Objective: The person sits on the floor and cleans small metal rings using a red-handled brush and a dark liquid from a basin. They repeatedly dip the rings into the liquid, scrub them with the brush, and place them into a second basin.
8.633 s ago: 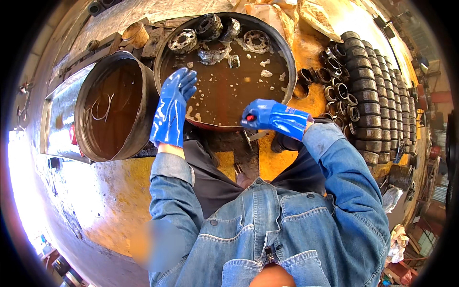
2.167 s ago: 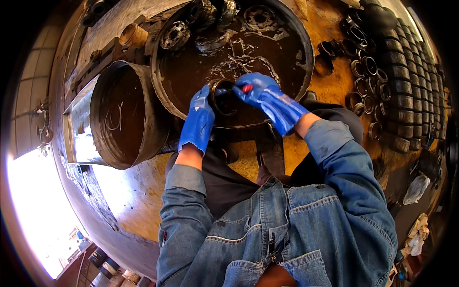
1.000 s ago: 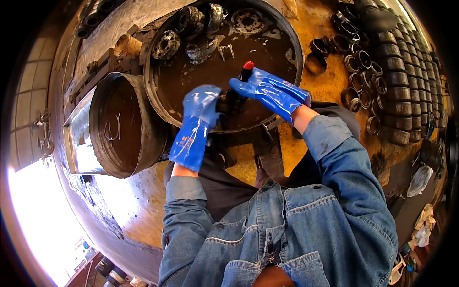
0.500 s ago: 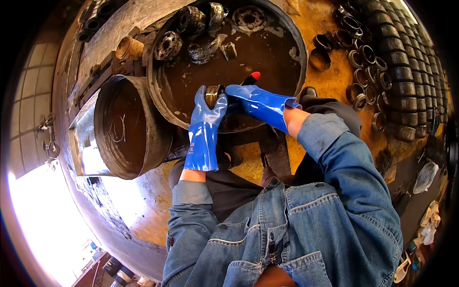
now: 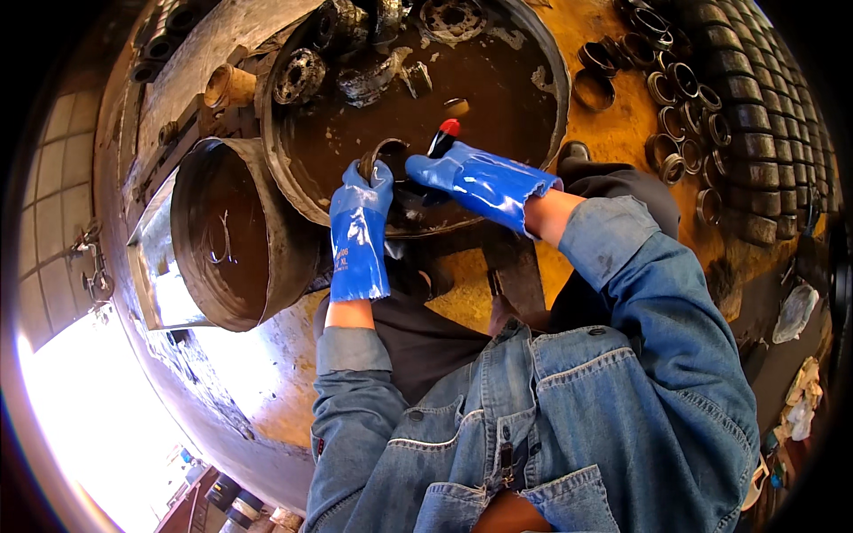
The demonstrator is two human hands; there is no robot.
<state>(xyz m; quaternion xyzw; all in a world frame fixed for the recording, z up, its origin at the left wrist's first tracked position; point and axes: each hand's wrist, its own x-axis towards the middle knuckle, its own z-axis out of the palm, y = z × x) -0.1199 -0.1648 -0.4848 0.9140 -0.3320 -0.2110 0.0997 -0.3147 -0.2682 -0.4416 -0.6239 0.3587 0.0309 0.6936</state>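
My left hand (image 5: pixel 360 197), in a blue rubber glove, is closed on a dark, wet metal ring (image 5: pixel 389 145) over the near side of a big round tub (image 5: pixel 561 98) of brown liquid. The ring is tilted, so its curved upper edge shows above my fingers. Just right of it, my right hand (image 5: pixel 484 185), gloved alike, is wrapped round a black handle with a red end (image 5: pixel 450 128). That tool's working end is hidden under the glove, so I cannot tell its kind. Several oily metal wheel-like parts (image 5: pixel 299 76) lie at the tub's far side.
Left of the tub, a metal drum (image 5: pixel 267 233) lies with its open mouth showing. A tan pot (image 5: pixel 230 87) stands behind it. On the right are loose dark rings (image 5: pixel 593 90) and tall rows of stacked cylindrical parts (image 5: pixel 742 133). A clear plastic bag (image 5: pixel 795 314) lies farther right.
Both hands have shifted left. The ring has turned in my left hand, its shiny side wall giving way to its edge. The red-ended handle has moved left and slightly away from me.
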